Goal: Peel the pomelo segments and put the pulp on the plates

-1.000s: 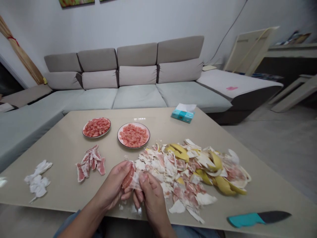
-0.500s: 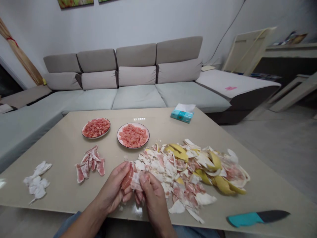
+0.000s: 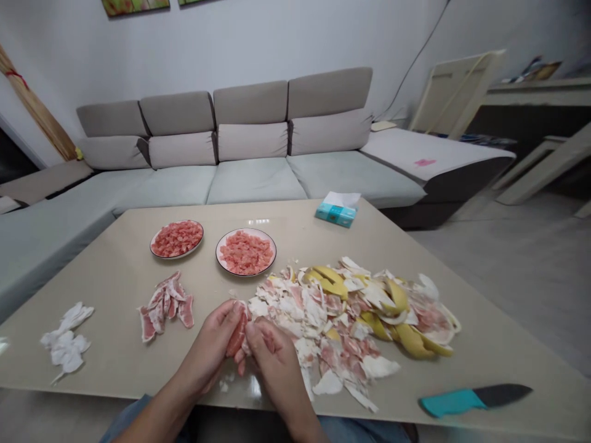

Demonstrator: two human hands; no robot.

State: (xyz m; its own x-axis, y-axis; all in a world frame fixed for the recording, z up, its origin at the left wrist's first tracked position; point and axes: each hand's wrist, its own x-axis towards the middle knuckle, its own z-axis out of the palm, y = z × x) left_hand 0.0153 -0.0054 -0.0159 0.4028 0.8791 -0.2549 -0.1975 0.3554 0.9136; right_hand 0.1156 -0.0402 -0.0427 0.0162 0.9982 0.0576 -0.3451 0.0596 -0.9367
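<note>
A peeled red pomelo segment (image 3: 237,338) is in my left hand (image 3: 207,344), gripped between thumb and fingers above the front of the table. My right hand (image 3: 277,363) is closed at the segment's right edge, its thumb and fingers pinching the pale membrane, which they mostly hide. To the left lies a small heap of pomelo segments (image 3: 161,304) with membrane on them. Beyond my hands stand two dark-rimmed plates of red pomelo pulp, the left plate (image 3: 159,254) and the right plate (image 3: 222,263). Right beside my right hand spreads a pile of pomelo peel and membrane (image 3: 318,314).
A knife (image 3: 455,402) with a teal handle lies near the front right edge, blade pointing right. Crumpled tissues (image 3: 69,344) are at the left, and a tissue pack (image 3: 337,210) sits at the back. A sofa (image 3: 253,181) stands behind the table (image 3: 369,237).
My right hand has moved left, close against my left hand. The white membrane flap seen between the hands is now mostly out of sight. The whole view has shifted slightly.
</note>
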